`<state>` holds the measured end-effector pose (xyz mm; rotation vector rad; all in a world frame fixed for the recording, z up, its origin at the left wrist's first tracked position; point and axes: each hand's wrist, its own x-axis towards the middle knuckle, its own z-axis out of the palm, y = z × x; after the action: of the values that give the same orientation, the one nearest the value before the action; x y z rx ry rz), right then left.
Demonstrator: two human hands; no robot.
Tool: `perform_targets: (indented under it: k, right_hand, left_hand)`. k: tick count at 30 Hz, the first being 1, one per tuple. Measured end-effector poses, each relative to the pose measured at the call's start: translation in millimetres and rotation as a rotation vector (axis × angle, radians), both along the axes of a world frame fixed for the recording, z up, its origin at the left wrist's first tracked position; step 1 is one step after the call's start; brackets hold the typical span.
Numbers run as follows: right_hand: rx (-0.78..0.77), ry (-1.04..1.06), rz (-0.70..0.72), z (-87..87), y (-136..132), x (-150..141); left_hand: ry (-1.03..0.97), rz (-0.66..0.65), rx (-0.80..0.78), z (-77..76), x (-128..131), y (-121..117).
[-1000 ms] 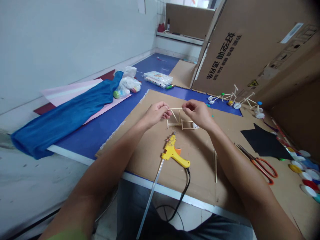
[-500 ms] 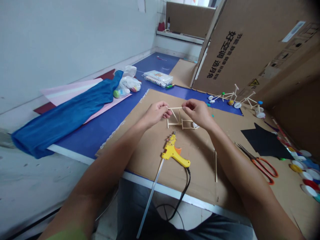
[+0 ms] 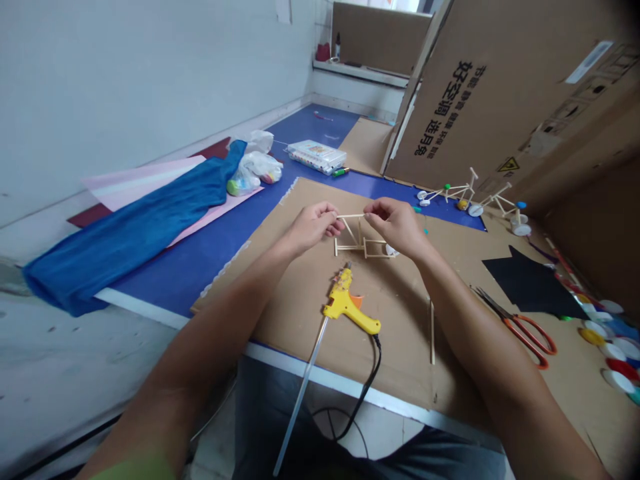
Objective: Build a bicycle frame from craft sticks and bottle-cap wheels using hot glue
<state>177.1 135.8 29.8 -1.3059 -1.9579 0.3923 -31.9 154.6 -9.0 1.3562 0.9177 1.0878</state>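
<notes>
My left hand (image 3: pixel 314 227) and my right hand (image 3: pixel 397 227) each pinch one end of a thin wooden stick (image 3: pixel 351 217). That stick lies along the top of a small frame of wooden sticks (image 3: pixel 361 247), which rests on the brown cardboard sheet (image 3: pixel 300 293). Both hands are closed on the stick, a little above the cardboard. A yellow hot glue gun (image 3: pixel 347 303) lies on the cardboard just in front of my hands, with its black cord running off the near edge. A loose stick (image 3: pixel 432 331) lies to its right.
Orange-handled scissors (image 3: pixel 525 330) and black paper (image 3: pixel 530 283) lie at the right, with several coloured bottle caps (image 3: pixel 613 347) beyond. Two stick models (image 3: pixel 473 197) stand by a large cardboard box (image 3: pixel 505 100). A blue cloth (image 3: pixel 135 230) and plastic bags (image 3: pixel 255 170) are at the left.
</notes>
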Motion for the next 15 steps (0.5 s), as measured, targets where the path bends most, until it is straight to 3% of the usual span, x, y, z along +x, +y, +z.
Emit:
perform_targets:
  k: [15]
  right_hand:
    - [0.011,-0.004,-0.006,-1.9,1.8,0.3]
  left_hand:
    - [-0.005,-0.003,-0.002,-1.0,-0.6,1.0]
